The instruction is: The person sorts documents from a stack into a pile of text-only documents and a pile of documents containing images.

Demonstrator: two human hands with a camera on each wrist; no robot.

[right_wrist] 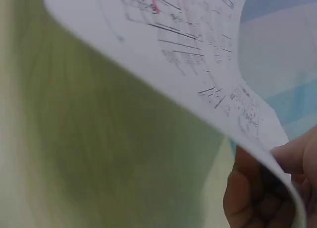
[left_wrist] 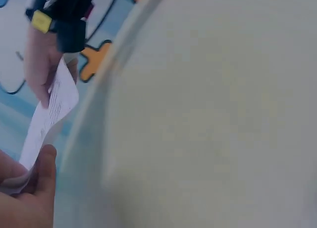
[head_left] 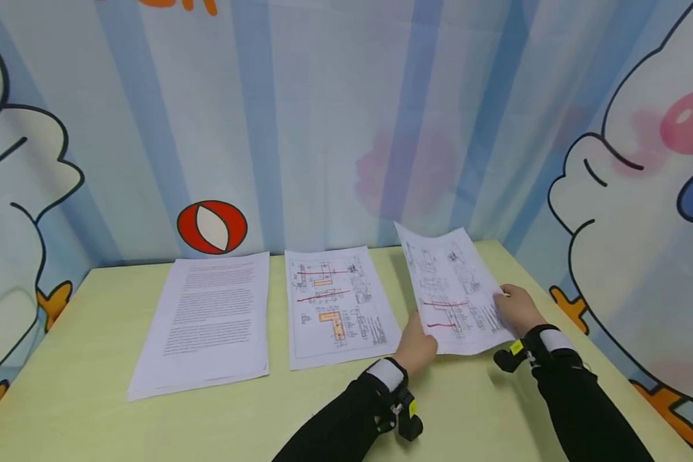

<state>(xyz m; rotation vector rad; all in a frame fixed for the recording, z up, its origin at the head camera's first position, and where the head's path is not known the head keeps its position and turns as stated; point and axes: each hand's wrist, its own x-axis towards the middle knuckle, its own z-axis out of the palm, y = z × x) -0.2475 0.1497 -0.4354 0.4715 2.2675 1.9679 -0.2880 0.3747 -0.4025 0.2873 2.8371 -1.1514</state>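
Both hands hold a printed sheet of paper (head_left: 447, 285) with line drawings and red pen strokes, raised off the table at the right. My left hand (head_left: 417, 348) pinches its left edge near the bottom, and my right hand (head_left: 520, 308) grips the right edge. In the left wrist view the paper (left_wrist: 54, 106) bends between the left thumb and fingers, with the right hand (left_wrist: 42, 64) farther up. The right wrist view shows the sheet (right_wrist: 173, 54) curving into the right hand (right_wrist: 270, 188), thumb on top and fingers curled beneath.
To the left of the hands lies a drawing sheet (head_left: 335, 314) with orange highlighted shapes and red lines. Farther left is a stack of text-printed pages (head_left: 208, 321). All are on a pale yellow table (head_left: 196, 423), backed by a cartoon-printed curtain (head_left: 323, 128).
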